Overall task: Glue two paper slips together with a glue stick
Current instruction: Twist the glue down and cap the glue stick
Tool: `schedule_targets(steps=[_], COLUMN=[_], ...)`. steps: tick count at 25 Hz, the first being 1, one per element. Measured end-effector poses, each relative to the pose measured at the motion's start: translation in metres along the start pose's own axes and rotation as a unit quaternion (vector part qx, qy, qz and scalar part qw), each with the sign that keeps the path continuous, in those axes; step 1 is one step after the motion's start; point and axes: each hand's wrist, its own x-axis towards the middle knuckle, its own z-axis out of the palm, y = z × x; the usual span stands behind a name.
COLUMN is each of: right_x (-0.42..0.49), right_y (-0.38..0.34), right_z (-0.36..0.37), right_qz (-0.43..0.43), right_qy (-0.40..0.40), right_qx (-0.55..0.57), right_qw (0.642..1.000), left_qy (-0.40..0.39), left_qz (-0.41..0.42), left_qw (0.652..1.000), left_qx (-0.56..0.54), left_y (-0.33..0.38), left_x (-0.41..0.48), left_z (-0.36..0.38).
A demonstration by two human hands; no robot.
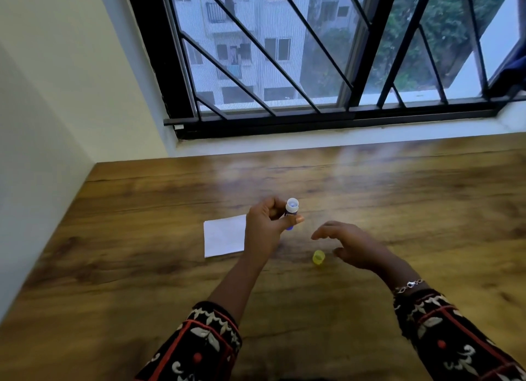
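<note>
A: What lies on the table [142, 238]?
B: Paper [225, 235], left of centre. The left hand [267, 227] grips the uncapped glue stick [291, 210] upright above it; the right hand [353, 244] hovers spread and empty, just beyond the yellow cap [318, 257].
A: Good practice?
B: Steady the paper, then stroke lightly along one edge.
</note>
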Motion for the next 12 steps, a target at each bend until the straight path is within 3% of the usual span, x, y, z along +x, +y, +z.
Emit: schedule_targets(steps=[3,8,12], right_x=[-0.004,-0.004,-0.003], right_y=[-0.001,-0.002,-0.006], right_z=[0.008,0.019,0.010], right_qz=[-0.020,-0.014,0.002], right_qy=[-0.024,0.005,0.057], right_qx=[-0.007,0.003,0.132], right_qw=[0.999,1.000,0.990], left_qy=[-0.005,-0.014,-0.009], left_qz=[0.002,0.005,0.002], left_qw=[1.000,0.999,1.000], left_qx=[0.016,0.029,0.028], left_y=[0.000,-0.001,0.000], left_x=[-0.001,-0.002,-0.003], left_z=[0.000,0.000,0.000])
